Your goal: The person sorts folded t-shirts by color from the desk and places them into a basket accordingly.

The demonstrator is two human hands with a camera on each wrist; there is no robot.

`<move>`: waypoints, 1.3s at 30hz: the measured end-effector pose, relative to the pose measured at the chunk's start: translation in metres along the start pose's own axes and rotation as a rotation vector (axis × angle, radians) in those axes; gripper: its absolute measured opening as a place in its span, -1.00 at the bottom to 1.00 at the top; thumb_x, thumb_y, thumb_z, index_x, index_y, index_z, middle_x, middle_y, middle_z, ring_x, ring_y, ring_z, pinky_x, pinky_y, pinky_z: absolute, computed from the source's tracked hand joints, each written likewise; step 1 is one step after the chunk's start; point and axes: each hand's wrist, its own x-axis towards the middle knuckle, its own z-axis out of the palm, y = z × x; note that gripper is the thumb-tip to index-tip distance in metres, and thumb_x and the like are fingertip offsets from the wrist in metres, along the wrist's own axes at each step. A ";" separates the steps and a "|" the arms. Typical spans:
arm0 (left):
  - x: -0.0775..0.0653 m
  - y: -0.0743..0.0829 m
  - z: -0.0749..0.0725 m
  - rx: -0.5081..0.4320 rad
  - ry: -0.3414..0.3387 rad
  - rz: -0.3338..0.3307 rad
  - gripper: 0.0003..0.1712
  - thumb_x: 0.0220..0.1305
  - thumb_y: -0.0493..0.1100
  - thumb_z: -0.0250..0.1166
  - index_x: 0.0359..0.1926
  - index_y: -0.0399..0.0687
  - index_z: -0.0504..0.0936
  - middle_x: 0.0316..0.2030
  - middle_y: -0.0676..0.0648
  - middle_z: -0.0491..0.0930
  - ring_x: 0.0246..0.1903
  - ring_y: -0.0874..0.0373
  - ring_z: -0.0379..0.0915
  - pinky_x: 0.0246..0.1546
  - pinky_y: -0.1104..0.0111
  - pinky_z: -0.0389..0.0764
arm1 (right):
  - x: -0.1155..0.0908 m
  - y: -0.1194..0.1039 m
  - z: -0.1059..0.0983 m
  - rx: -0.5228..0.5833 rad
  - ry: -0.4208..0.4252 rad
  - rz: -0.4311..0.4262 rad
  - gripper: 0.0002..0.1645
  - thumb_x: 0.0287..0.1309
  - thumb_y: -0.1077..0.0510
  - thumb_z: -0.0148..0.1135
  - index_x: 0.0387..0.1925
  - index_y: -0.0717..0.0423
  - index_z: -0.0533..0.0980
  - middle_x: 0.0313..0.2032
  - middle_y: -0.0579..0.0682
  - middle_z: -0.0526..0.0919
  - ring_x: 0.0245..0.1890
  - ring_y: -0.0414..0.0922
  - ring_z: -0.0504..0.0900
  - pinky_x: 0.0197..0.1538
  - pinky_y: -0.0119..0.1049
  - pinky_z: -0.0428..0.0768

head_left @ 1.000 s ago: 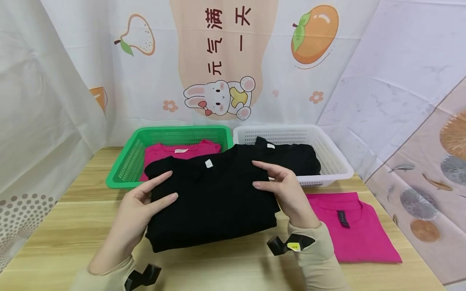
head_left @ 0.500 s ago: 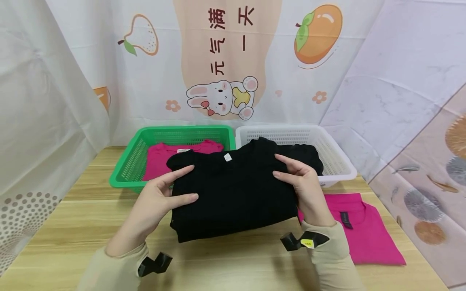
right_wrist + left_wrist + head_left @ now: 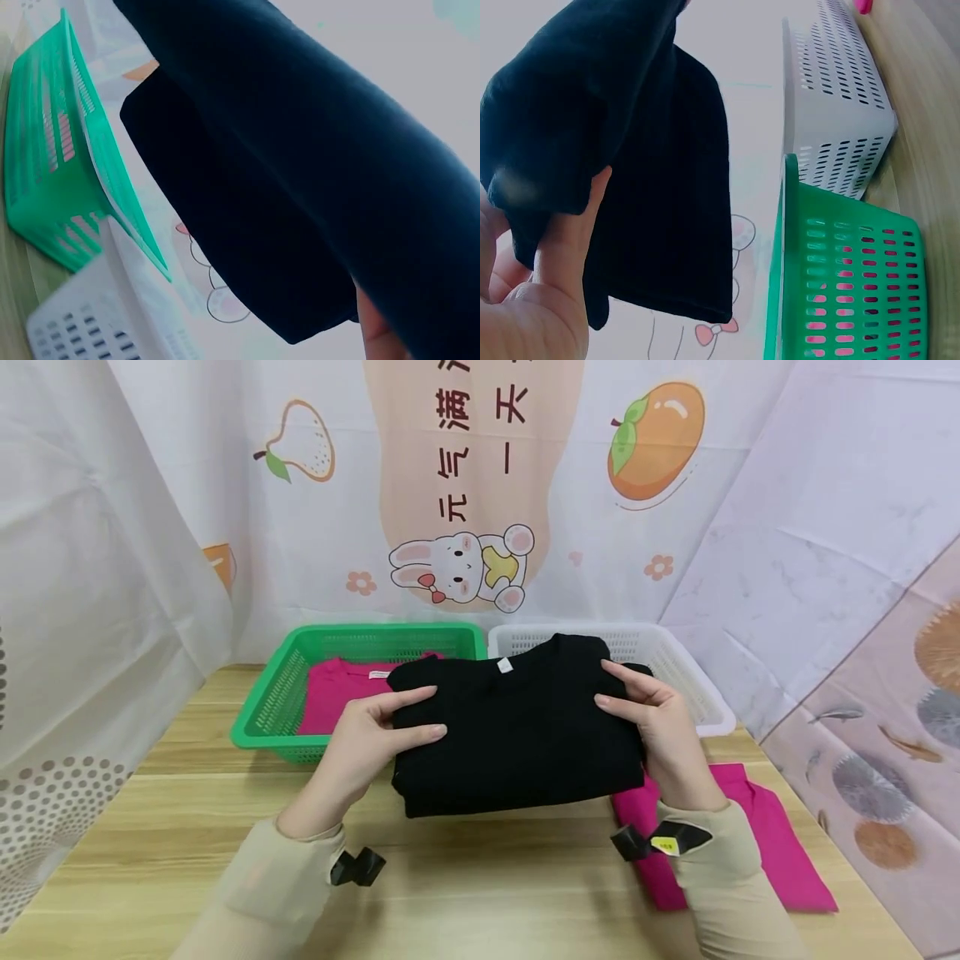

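A folded black shirt (image 3: pixel 517 735) with a small white neck label is held up above the table by both hands. My left hand (image 3: pixel 367 739) grips its left side, thumb on the front face and the other fingers partly behind the cloth. On the opposite side my right hand (image 3: pixel 663 731) pinches the shirt's edge the same way. In the left wrist view the fingers (image 3: pixel 562 255) curl round the black cloth. The right wrist view shows mostly dark cloth, with a bit of finger (image 3: pixel 379 330) at the bottom.
A green basket (image 3: pixel 281 741) holding a pink shirt (image 3: pixel 330 693) stands at the back left. Beside it is a white basket (image 3: pixel 705 697), with black cloth partly hidden behind the held shirt. Another folded pink shirt (image 3: pixel 787 852) lies on the wooden table (image 3: pixel 480 893) at the right.
Both hands have carried the black shirt to the right and slightly upward, from between the baskets to before the white one. It now covers more of that basket.
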 end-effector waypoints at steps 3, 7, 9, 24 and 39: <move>0.010 0.003 0.005 0.010 -0.002 0.015 -0.37 0.06 0.00 0.54 0.21 0.23 0.62 -0.76 0.13 0.07 -0.72 0.21 -0.05 -0.62 0.34 0.19 | 0.005 -0.004 -0.006 0.007 -0.001 -0.007 -0.44 0.10 0.36 0.39 0.16 -0.05 0.62 -0.13 -0.27 0.75 -0.18 -0.31 0.69 -0.20 -0.46 0.68; 0.021 0.009 0.010 0.035 0.006 0.029 -0.36 0.09 0.01 0.52 0.24 0.27 0.60 -0.55 0.07 0.43 -0.50 0.19 0.22 -0.50 0.37 0.30 | 0.012 -0.009 -0.012 0.023 0.003 -0.035 -0.44 0.08 0.40 0.39 0.13 -0.02 0.63 -0.15 -0.23 0.77 -0.24 -0.29 0.73 -0.25 -0.44 0.70; 0.026 0.012 0.013 0.048 -0.007 0.034 -0.35 0.11 -0.01 0.50 0.27 0.27 0.57 -0.13 0.01 0.58 -0.23 0.19 0.29 -0.39 0.38 0.38 | 0.015 -0.011 -0.015 0.018 0.015 -0.043 -0.45 0.07 0.41 0.40 0.11 -0.02 0.65 -0.17 -0.23 0.77 -0.27 -0.29 0.73 -0.27 -0.44 0.70; 0.069 0.033 0.039 0.135 -0.121 0.076 -0.27 0.20 -0.19 0.43 0.39 0.14 0.43 0.04 -0.03 0.57 -0.32 0.17 0.20 -0.37 0.41 0.36 | 0.045 -0.025 -0.045 0.002 0.044 -0.044 -0.48 0.05 0.41 0.41 0.08 0.02 0.66 -0.16 -0.31 0.75 -0.23 -0.33 0.73 -0.27 -0.47 0.69; 0.109 0.031 0.065 0.134 -0.095 0.146 -0.28 0.25 -0.22 0.39 0.41 0.16 0.40 0.39 -0.06 0.38 -0.37 0.09 0.57 -0.33 0.43 0.49 | 0.078 -0.024 -0.070 -0.021 0.085 -0.134 -0.49 0.07 0.44 0.37 0.06 0.01 0.67 -0.24 -0.33 0.77 -0.24 -0.38 0.69 -0.28 -0.55 0.65</move>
